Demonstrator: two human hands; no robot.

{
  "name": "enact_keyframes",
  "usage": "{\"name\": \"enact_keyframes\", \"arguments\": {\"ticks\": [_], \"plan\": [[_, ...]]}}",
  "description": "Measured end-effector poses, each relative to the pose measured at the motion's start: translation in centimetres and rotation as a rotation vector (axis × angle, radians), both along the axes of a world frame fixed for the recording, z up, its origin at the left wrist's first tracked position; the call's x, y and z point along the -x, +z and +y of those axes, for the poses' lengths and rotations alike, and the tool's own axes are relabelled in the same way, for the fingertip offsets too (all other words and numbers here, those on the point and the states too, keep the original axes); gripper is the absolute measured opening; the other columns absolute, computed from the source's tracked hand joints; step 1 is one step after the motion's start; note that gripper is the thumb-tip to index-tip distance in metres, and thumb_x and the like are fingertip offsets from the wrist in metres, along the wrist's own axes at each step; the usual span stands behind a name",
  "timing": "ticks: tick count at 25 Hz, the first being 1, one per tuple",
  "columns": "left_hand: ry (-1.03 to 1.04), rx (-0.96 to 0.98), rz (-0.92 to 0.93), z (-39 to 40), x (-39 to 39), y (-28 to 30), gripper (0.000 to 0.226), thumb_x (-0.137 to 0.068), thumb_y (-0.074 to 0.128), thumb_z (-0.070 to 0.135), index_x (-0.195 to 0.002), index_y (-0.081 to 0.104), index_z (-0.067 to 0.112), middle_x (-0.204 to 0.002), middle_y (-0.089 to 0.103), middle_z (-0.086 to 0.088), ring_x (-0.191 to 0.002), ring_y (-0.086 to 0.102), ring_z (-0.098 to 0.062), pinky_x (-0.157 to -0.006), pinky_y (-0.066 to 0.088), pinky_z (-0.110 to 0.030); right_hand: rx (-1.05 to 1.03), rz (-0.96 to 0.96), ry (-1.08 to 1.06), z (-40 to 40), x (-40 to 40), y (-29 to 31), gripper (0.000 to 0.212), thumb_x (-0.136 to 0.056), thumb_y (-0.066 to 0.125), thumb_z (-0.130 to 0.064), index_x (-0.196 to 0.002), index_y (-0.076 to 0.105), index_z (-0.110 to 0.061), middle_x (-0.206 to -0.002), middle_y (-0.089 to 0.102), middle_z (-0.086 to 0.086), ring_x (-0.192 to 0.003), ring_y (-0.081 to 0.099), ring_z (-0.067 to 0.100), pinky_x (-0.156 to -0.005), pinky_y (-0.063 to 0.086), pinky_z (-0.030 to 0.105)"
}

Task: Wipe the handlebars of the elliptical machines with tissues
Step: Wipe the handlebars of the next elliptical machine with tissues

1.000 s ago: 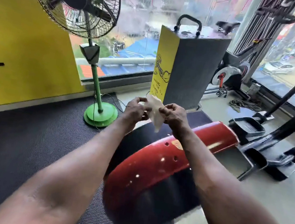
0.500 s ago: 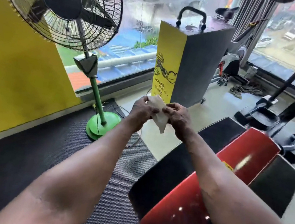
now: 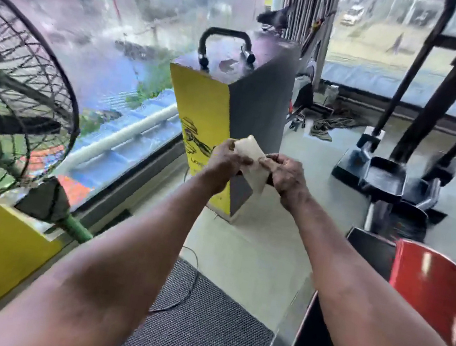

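A pale folded tissue (image 3: 253,159) is held up between both hands at chest height in front of me. My left hand (image 3: 227,162) pinches its left edge and my right hand (image 3: 286,176) pinches its right edge, fingers curled. An elliptical machine (image 3: 398,159) stands at the right, with black foot pedals and dark upright arms rising out of view. Its handlebar grips are not in view.
A yellow and grey box with a black handle (image 3: 234,89) stands just beyond my hands. A pedestal fan (image 3: 14,107) on a green pole is at the left by the window. A red and black machine cover (image 3: 429,297) is at the lower right. A cable lies on the dark mat (image 3: 196,318).
The view has swung up and to the right; the fan slid left and the red cover dropped to the lower right. Both hands still hold the tissue, now spread a little wider.
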State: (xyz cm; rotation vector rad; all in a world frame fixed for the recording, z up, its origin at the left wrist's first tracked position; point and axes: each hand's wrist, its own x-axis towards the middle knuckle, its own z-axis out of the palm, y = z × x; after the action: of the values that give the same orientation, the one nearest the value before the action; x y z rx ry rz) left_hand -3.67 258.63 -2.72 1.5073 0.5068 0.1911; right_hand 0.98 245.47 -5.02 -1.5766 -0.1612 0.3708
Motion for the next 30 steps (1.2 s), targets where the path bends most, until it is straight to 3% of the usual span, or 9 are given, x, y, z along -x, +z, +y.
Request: {"name": "enact_keyframes", "arguments": {"ticks": [3,6,8,11,15,19,23,27,30], "plan": [[-0.151,-0.024,-0.008,-2.0,-9.2,1.5,0.028,-0.082,0.061,-0.006,-0.101,0.054,0.012,-0.082,0.060,-0.004,-0.069,0.057,-0.016,-0.052,0.050,-0.021,-0.037,0.000,-0.177,-1.7,-7.4,1.8,0.013,-0.084,0.072,-0.010,-0.076,0.065,-0.019,-0.077,0.066,0.003,-0.079,0.063,0.022,-0.080,0.055,0.047],[-0.278,0.016,0.001,-3.9,-17.5,2.0,0.011,-0.086,0.062,0.001,-0.095,0.058,0.008,-0.075,0.063,-0.003,-0.059,0.061,-0.013,-0.054,0.052,-0.025,-0.047,-0.054,-0.305,-3.4,-13.8,2.9,0.010,-0.086,0.071,-0.012,-0.081,0.063,-0.016,-0.078,0.064,0.001,-0.079,0.062,0.021,-0.075,0.057,0.039],[-0.414,0.064,-0.044,-4.6,-23.1,2.1,0.017,-0.085,0.058,-0.008,-0.088,0.060,0.009,-0.074,0.066,-0.002,-0.060,0.065,-0.012,-0.056,0.056,-0.024,-0.002,-0.078,-0.401,-4.4,-18.8,3.3,0.009,-0.084,0.073,-0.017,-0.083,0.064,-0.018,-0.078,0.066,-0.002,-0.075,0.063,0.017,-0.067,0.056,0.032],[-0.560,0.071,-0.115,-4.6,-32.3,4.3,0.028,-0.082,0.054,-0.013,-0.085,0.061,0.014,-0.072,0.069,0.000,-0.064,0.065,-0.013,-0.062,0.056,-0.028,0.058,-0.104,-0.490,-4.7,-27.7,5.8,0.009,-0.080,0.076,-0.020,-0.079,0.067,-0.020,-0.080,0.070,-0.002,-0.081,0.067,0.021,-0.075,0.056,0.036],[-0.554,0.110,-0.136,-5.2,-45.1,9.9,0.013,-0.088,0.060,0.005,-0.079,0.060,0.015,-0.073,0.064,-0.006,-0.065,0.061,-0.021,-0.061,0.051,-0.030,0.179,-0.275,-0.573,-5.2,-37.5,11.5,0.011,-0.082,0.074,-0.019,-0.079,0.063,-0.019,-0.074,0.064,-0.005,-0.069,0.060,0.014,-0.061,0.050,0.023],[-0.596,0.036,-0.313,-9.0,-58.3,14.9,0.011,-0.077,0.065,0.003,-0.072,0.065,0.012,-0.074,0.065,-0.006,-0.073,0.061,-0.022,-0.073,0.052,-0.037,0.215,-0.391,-0.626,-9.1,-49.4,17.6,0.015,-0.084,0.072,-0.024,-0.095,0.067,-0.014,-0.075,0.063,-0.006,-0.069,0.059,0.010,-0.051,0.043,0.011],[-0.565,0.096,-0.407,-13.0,-70.2,19.6,0.014,-0.086,0.062,0.003,-0.079,0.059,0.014,-0.077,0.062,-0.008,-0.070,0.060,-0.023,-0.061,0.054,-0.028,0.132,-0.509,-0.547,-12.9,-61.7,21.3,0.023,-0.082,0.067,-0.002,-0.104,0.066,-0.005,-0.088,0.065,0.010,-0.076,0.061,0.021,-0.066,0.052,0.032],[-0.573,0.085,-0.440,-16.7,-80.5,24.1,0.017,-0.086,0.060,-0.001,-0.078,0.059,0.014,-0.072,0.060,-0.007,-0.062,0.058,-0.021,-0.052,0.052,-0.024,0.131,-0.594,-0.592,-16.4,-73.1,26.1,0.022,-0.081,0.063,0.004,-0.096,0.065,-0.012,-0.077,0.062,0.001,-0.070,0.057,0.015,-0.058,0.048,0.024],[-0.545,0.015,-0.525,-17.7,-87.3,26.4,0.017,-0.082,0.059,-0.005,-0.079,0.062,0.011,-0.078,0.065,-0.015,-0.070,0.063,-0.027,-0.066,0.056,-0.036,0.043,-0.599,-0.530,-17.1,-79.9,28.4,0.007,-0.084,0.067,-0.008,-0.090,0.068,-0.012,-0.075,0.064,0.001,-0.071,0.060,0.015,-0.064,0.050,0.027]]}}
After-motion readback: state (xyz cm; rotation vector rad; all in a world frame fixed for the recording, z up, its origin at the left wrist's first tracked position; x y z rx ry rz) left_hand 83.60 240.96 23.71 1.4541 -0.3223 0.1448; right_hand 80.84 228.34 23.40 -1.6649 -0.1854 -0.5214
